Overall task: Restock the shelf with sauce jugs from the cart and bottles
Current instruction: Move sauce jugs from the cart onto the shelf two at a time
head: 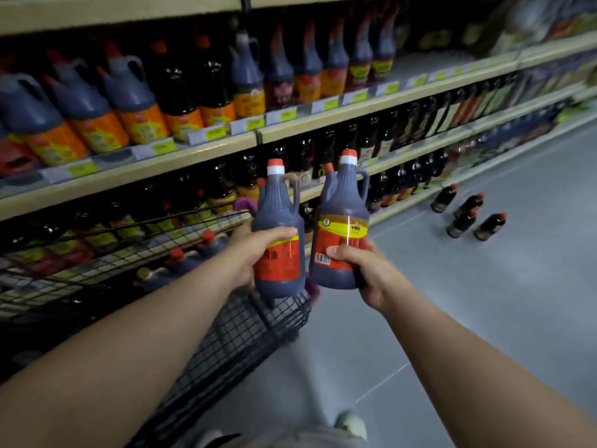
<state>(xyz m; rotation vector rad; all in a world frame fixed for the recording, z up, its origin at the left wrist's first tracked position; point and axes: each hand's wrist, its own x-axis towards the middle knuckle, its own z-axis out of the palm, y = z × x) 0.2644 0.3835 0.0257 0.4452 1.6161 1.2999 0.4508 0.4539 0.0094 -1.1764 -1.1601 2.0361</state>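
we're holding two sauce jugs up in front of the shelf (181,150) right now, one per hand. our left hand (255,250) is wrapping around the label of the left jug (279,234), thumb across the front, fingers hidden behind it. our right hand (361,263) is gripping the right jug (340,234) low down from the right side, thumb pressing just under the barcode. both jugs are standing upright with red caps on top, handles pointing right, and they're sitting just beside each other, nearly touching near the base.

below and left of our left hand the cart (245,334) is sitting against the shelving, and a few more jugs (181,263) are lying in it, kinda blurry. above both hands the shelf rows are packed with dark jugs and bottles. off to the right of our right hand, well apart, four small bottles (468,211) are standing on the floor (484,302) near the bottom shelf.
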